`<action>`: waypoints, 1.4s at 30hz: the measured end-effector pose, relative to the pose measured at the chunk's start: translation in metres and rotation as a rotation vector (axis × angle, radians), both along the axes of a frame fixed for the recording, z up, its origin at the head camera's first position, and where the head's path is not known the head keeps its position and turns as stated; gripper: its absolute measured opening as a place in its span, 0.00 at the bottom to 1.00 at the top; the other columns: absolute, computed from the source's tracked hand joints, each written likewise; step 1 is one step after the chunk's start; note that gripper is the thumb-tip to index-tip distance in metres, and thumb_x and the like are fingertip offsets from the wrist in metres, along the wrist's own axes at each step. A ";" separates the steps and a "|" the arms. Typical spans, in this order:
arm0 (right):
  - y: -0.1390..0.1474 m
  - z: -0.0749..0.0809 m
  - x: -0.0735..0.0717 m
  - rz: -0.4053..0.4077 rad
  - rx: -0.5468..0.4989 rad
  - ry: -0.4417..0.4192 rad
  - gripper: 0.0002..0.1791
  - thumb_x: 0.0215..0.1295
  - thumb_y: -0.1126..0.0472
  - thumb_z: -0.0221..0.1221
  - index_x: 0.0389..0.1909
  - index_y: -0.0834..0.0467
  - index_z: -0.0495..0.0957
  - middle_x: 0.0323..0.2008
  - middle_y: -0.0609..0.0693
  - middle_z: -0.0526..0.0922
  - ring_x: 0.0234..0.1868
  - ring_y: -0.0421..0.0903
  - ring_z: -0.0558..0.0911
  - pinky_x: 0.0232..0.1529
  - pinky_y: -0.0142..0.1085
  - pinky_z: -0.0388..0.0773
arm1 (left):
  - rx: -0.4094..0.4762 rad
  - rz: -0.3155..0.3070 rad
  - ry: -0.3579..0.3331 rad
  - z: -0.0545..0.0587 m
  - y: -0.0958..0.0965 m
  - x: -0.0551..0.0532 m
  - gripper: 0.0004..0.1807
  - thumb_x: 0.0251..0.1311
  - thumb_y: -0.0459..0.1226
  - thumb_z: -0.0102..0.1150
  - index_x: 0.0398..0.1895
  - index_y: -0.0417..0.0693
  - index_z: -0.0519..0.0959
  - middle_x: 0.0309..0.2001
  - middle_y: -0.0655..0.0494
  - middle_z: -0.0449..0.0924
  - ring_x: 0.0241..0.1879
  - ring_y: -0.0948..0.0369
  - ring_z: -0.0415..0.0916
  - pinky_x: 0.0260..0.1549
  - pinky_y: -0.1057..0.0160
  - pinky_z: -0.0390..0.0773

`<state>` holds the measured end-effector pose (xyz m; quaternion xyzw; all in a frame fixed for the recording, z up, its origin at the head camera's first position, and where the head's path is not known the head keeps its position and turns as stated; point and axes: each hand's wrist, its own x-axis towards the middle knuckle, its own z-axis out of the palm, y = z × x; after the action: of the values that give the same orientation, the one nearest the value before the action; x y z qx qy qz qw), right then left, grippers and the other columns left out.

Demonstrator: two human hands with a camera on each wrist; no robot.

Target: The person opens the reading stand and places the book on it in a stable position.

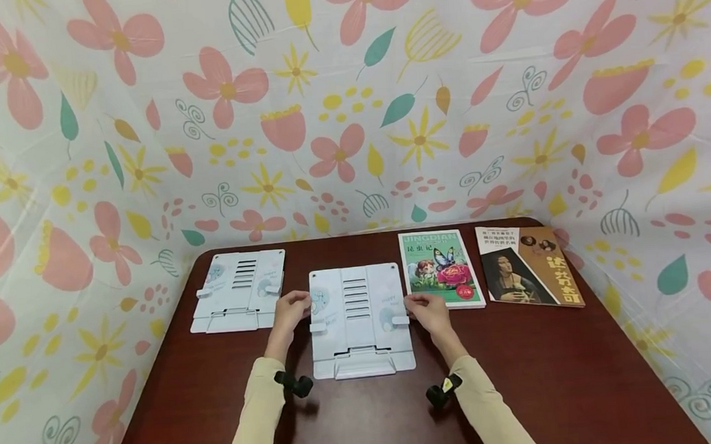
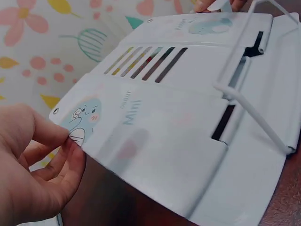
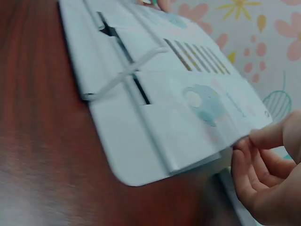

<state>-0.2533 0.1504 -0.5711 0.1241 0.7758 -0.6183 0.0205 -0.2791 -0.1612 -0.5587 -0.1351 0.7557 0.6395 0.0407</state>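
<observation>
A white book stand (image 1: 360, 323) with a slotted back panel and cartoon prints is at the middle of the table. Thumb and fingers of my left hand (image 1: 289, 317) pinch the panel's left edge, close to the cartoon print (image 2: 85, 117) in the left wrist view. On the opposite side my right hand (image 1: 431, 315) pinches the right edge, also seen in the right wrist view. Both wrist views show the panel tilted up from its base plate (image 2: 249, 183). A white wire bar (image 3: 127, 73) runs across the front of the stand.
A second white book stand (image 1: 224, 296) lies at the back left. Behind my right hand is a green children's book (image 1: 423, 262), with a brown book (image 1: 544, 264) bearing a portrait to its right. A flower-patterned cloth (image 1: 348, 112) hangs behind the dark red table (image 1: 558, 373).
</observation>
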 end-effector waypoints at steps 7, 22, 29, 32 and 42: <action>0.005 0.024 -0.004 0.075 -0.065 0.050 0.14 0.71 0.64 0.61 0.49 0.70 0.82 0.38 0.60 0.86 0.38 0.49 0.85 0.46 0.41 0.86 | 0.003 0.002 0.098 0.028 -0.004 0.011 0.12 0.70 0.32 0.58 0.52 0.36 0.82 0.46 0.44 0.82 0.40 0.58 0.81 0.56 0.48 0.82; 0.012 0.074 0.016 0.137 -0.175 0.171 0.14 0.72 0.61 0.61 0.50 0.68 0.79 0.41 0.48 0.80 0.40 0.40 0.81 0.46 0.30 0.83 | 0.040 -0.051 0.286 0.074 -0.014 0.046 0.12 0.68 0.33 0.63 0.49 0.34 0.83 0.40 0.55 0.83 0.38 0.66 0.81 0.50 0.57 0.85; 0.015 0.084 0.031 0.162 -0.173 0.199 0.17 0.71 0.58 0.62 0.51 0.67 0.79 0.41 0.46 0.81 0.42 0.40 0.81 0.49 0.31 0.82 | 0.081 -0.101 0.352 0.076 -0.022 0.066 0.11 0.66 0.32 0.64 0.46 0.30 0.82 0.37 0.56 0.82 0.37 0.65 0.81 0.45 0.61 0.86; 0.019 0.084 0.036 0.204 -0.180 0.228 0.17 0.71 0.57 0.63 0.49 0.68 0.79 0.38 0.45 0.81 0.41 0.41 0.81 0.49 0.33 0.82 | 0.084 -0.130 0.377 0.075 -0.026 0.074 0.11 0.66 0.32 0.65 0.45 0.29 0.81 0.36 0.58 0.82 0.37 0.65 0.81 0.44 0.64 0.86; 0.036 0.073 0.050 0.455 -0.466 0.327 0.07 0.72 0.69 0.56 0.39 0.56 0.82 0.35 0.43 0.81 0.38 0.41 0.80 0.47 0.31 0.82 | 0.123 -0.276 0.455 0.065 -0.038 0.090 0.12 0.63 0.28 0.65 0.42 0.23 0.81 0.33 0.63 0.85 0.34 0.66 0.82 0.40 0.67 0.84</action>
<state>-0.2037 0.1864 -0.4980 -0.1601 0.6147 -0.7699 0.0609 -0.1892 -0.1988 -0.4936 0.1190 0.7164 0.6866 -0.0354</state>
